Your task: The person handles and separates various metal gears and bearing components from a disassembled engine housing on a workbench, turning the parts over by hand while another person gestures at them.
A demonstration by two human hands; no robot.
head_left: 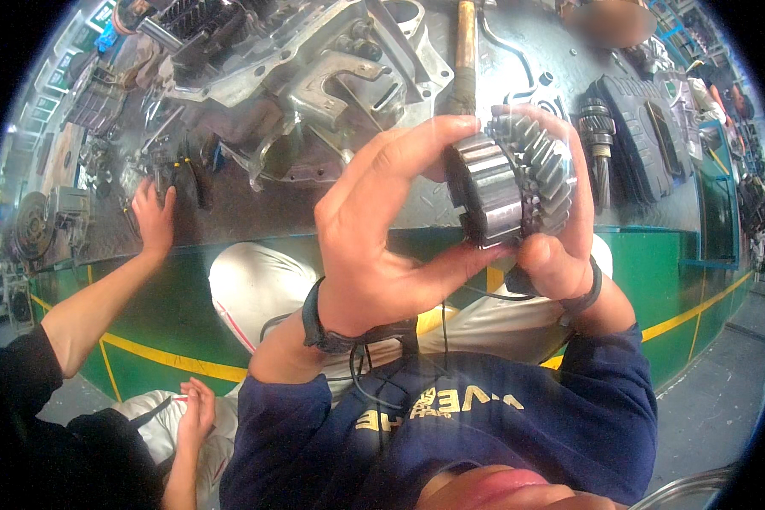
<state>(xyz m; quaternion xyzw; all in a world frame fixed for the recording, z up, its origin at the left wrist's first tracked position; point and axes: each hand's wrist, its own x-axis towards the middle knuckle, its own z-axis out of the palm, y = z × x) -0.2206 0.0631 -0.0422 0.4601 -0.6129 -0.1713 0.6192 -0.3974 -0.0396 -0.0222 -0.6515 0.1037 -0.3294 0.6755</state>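
Held up in front of me above the bench edge is a steel helical gear (542,174) with a toothed ring, perhaps a synchronizer hub (489,191), against its left side. My left hand (365,225) curls round the ring, thumb below and fingers above. On the other side my right hand (574,229) wraps the helical gear, its thumb at the lower edge. Both hands are closed on this gear assembly, which sits tilted between them. The palms' contact with the gear is partly hidden.
A grey cast gearbox housing (340,85) lies behind my left hand. Beyond the gear is a wooden handle (466,51). A splined gear shaft (600,140) rests beside a black moulded tray (631,144) at right. At left, a co-worker's hand (153,217) reaches the metal bench (246,212) near pliers-like tools.
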